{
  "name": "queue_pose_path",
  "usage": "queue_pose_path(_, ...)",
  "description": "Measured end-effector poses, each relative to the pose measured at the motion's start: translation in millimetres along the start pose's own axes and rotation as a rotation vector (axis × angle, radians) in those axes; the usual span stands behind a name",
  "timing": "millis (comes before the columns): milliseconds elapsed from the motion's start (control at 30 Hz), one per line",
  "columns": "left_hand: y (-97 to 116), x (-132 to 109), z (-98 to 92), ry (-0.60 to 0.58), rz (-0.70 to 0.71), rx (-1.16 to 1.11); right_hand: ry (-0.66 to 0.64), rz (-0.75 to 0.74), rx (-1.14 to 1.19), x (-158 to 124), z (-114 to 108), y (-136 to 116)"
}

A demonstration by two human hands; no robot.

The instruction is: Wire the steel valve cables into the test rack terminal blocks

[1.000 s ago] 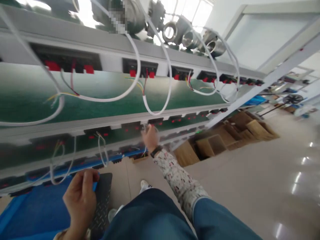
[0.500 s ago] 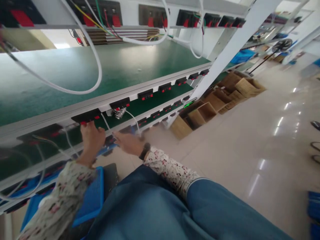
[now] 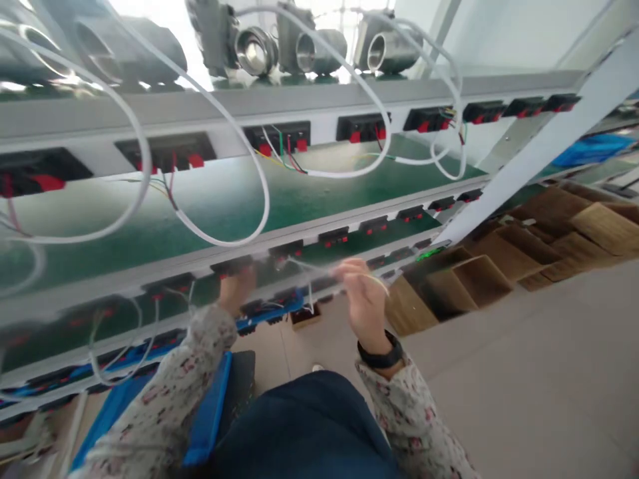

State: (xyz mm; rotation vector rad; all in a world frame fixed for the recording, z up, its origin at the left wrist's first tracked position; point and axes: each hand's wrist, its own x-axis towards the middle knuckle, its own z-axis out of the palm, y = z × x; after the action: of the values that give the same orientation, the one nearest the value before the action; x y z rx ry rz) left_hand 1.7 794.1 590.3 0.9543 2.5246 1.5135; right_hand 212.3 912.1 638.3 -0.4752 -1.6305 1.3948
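My left hand (image 3: 235, 287) reaches up to a black and red terminal block (image 3: 230, 267) on the front rail of the middle green shelf (image 3: 124, 226); its fingers are blurred against the rail. My right hand (image 3: 363, 299) is raised a little to the right, fingers pinched on a thin white wire (image 3: 319, 271) that runs back towards the rail. A black watch sits on my right wrist. Both sleeves are flowered cloth.
White cables (image 3: 249, 173) loop down from the top shelf, where metal motor housings (image 3: 304, 50) stand in a row. A blue crate (image 3: 210, 412) lies by my left knee. Cardboard boxes (image 3: 499, 259) are stacked on the floor at right, beside a slanted white frame post (image 3: 539, 146).
The camera tilted upward. My left hand moved right along the rail to another terminal block. My right hand rose and shifted right, now pinching the thin white wire.
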Motion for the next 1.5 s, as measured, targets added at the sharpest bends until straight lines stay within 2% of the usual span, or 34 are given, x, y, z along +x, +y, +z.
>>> queue_pose_path(33, 4, -13, -1.7, 0.014, -0.003, 0.020, -0.042, -0.052, 0.010, 2, 8, -5)
queue_pose_path(67, 10, -28, -5.0, 0.024, -0.005, 0.027, -0.149, -0.060, 0.067, 2, 18, -10)
queue_pose_path(133, 26, -58, -16.7, 0.016, -0.020, 0.006, -0.469, 0.067, 0.221, -4, 41, -18)
queue_pose_path(167, 34, -71, -25.0, -0.006, -0.094, -0.088, -0.613, 0.159, 0.263, -8, 52, -20)
queue_pose_path(233, 49, -91, -44.6, 0.065, -0.227, -0.313, -0.759, 0.303, 0.263, -19, 72, -20)
queue_pose_path(333, 64, -98, -73.1, 0.094, -0.327, -0.557, -0.789, 0.381, 0.217, -30, 88, -13)
queue_pose_path(467, 68, -88, -94.8, 0.000, -0.345, -0.710, -0.870, 0.411, 0.148, -35, 93, -5)
queue_pose_path(733, 68, -70, -110.0, -0.325, -0.359, -0.592, -1.032, 0.390, 0.012, -37, 93, -6)
queue_pose_path(833, 63, -69, -104.2, -0.297, -0.376, -0.684, -1.034, 0.405, 0.080, -36, 94, -4)
queue_pose_path(933, 59, -75, -89.8, -0.178, -0.460, -0.882, -0.910, 0.375, 0.241, -36, 97, -4)
queue_pose_path(1000, 60, -80, -79.7, -0.122, -0.493, -0.947, -0.815, 0.323, 0.255, -39, 99, -3)
queue_pose_path(1100, 63, -87, -69.9, -0.081, -0.440, -0.888, -0.584, 0.227, 0.068, -44, 102, 1)
queue_pose_path(1200, 62, -88, -66.9, -0.105, -0.398, -0.796, -0.358, 0.141, -0.114, -46, 103, 4)
queue_pose_path(1267, 58, -86, -68.2, -0.156, -0.374, -0.723, -0.369, 0.154, -0.159, -43, 103, 1)
queue_pose_path(1433, 54, -77, -81.1, -0.186, -0.131, -0.307, -0.635, 0.227, -0.267, -24, 99, -12)
queue_pose_path(1500, 55, -75, -83.9, -0.176, -0.096, -0.288, -0.677, 0.272, -0.274, -17, 99, -15)
